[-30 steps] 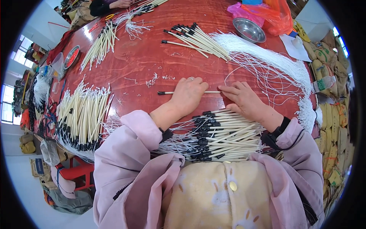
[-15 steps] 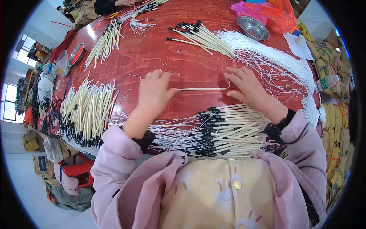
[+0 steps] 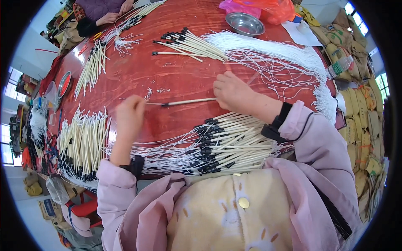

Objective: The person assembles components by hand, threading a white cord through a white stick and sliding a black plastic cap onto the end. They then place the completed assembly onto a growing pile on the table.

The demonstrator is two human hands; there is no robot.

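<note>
A thin cream-coloured stick [image 3: 190, 101] with a black end piece lies level above the red table between my hands. My right hand [image 3: 232, 92] is closed round its right end, fingers curled. From the black end a white string [image 3: 155, 103] runs left to my left hand [image 3: 130, 115], whose fingers are pinched on it and a little blurred. Just below my right hand, a pile of similar sticks [image 3: 238, 142] with black ends lies crosswise, their white strings trailing left. Left of my left hand stands a dense bunch of such sticks [image 3: 83, 142], black ends toward me.
Beyond my hands lie more sticks [image 3: 192, 44] and a long hank of white strings [image 3: 276, 52]. A metal bowl [image 3: 245, 24] sits far right near plastic bags [image 3: 272, 10]. At the far left, a co-worker's hands [image 3: 113, 16] are above another bundle. Sacks [image 3: 356, 121] are stacked at right.
My hands went from spread over the stick to closed. The left moved away leftward with the string, uncovering the black end; the right took the other end. The whole view shifted, objects sliding left.
</note>
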